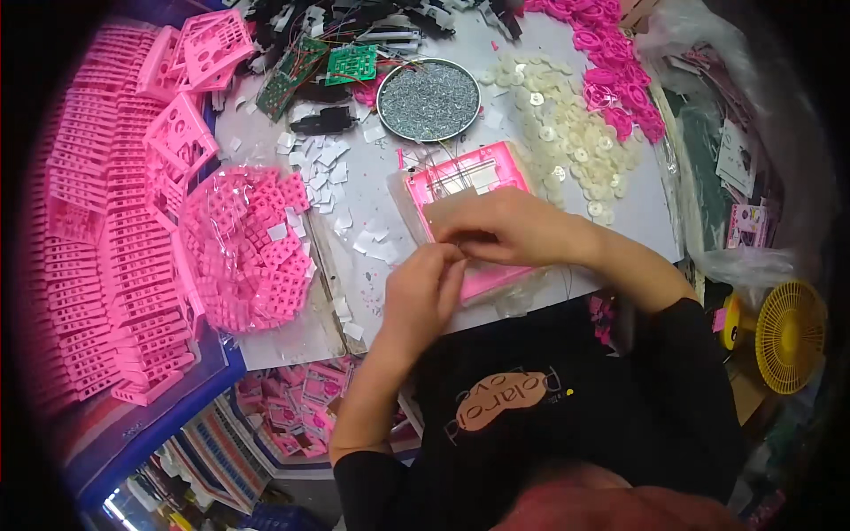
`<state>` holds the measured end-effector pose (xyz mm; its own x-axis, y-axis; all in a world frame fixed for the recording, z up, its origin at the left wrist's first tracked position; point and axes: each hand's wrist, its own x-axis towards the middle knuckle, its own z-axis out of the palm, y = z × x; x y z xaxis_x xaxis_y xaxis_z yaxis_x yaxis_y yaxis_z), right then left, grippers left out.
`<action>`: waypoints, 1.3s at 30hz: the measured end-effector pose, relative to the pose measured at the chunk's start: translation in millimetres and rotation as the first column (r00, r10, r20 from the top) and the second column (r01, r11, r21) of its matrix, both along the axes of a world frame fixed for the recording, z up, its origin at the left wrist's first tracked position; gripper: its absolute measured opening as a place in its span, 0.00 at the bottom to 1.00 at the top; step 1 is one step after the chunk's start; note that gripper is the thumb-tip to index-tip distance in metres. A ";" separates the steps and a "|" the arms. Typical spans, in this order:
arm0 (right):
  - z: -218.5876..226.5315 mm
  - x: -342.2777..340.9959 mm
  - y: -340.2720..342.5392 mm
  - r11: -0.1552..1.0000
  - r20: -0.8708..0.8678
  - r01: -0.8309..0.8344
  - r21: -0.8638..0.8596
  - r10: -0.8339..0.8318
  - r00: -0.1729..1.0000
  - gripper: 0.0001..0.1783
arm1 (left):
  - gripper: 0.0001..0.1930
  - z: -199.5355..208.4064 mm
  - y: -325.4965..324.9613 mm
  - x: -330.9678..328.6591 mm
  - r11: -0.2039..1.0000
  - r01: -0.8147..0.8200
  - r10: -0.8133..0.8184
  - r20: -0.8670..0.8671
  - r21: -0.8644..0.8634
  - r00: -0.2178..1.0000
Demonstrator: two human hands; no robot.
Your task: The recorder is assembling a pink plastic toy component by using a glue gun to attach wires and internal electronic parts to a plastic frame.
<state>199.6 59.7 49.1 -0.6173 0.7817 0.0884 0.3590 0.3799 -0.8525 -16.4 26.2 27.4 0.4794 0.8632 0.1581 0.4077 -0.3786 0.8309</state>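
Observation:
In front of me lies a pink plastic housing (506, 159) with thin wires and a pale strip in it, on clear plastic wrap. My left hand (418, 296) is at its near left edge, thumb and fingertips pinched together. My right hand (522, 228) reaches over the housing from the right, its fingers curled down close to the left fingertips. Anything small between the fingers is hidden by the hands. A flat tan piece (445, 215) sticks out beside the right fingers; I cannot tell whether they touch it.
Beyond the housing stands a round dish (429, 100) of small screws. White discs (580, 146) and pink coiled parts (611, 62) are heaped right. To the left lie white paper bits (328, 173), a bag of pink keypads (252, 248), a green circuit board (351, 65) and stacked pink casings (97, 212).

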 end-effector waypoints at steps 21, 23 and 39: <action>-6.3 11.3 -15.5 0.850 -0.113 0.212 -0.483 -0.300 0.947 0.07 | 0.08 -9.7 -0.5 6.8 0.792 0.040 0.174 0.288 -0.609 0.942; -9.9 8.7 -18.6 0.848 -0.134 0.224 -0.481 -0.323 0.937 0.06 | 0.07 -3.0 0.6 6.2 0.849 0.007 0.111 0.192 -0.528 0.975; -9.0 3.2 -21.9 0.867 -0.104 0.249 -0.431 -0.322 0.941 0.04 | 0.07 -1.1 -7.2 3.6 0.778 -0.009 0.141 0.160 -0.628 0.977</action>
<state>202.8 37.8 40.1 -0.3657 0.9104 -0.1933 0.2372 -0.1096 -0.9652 -12.8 19.0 26.3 0.4266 0.8358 -0.3456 0.2252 0.2718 0.9356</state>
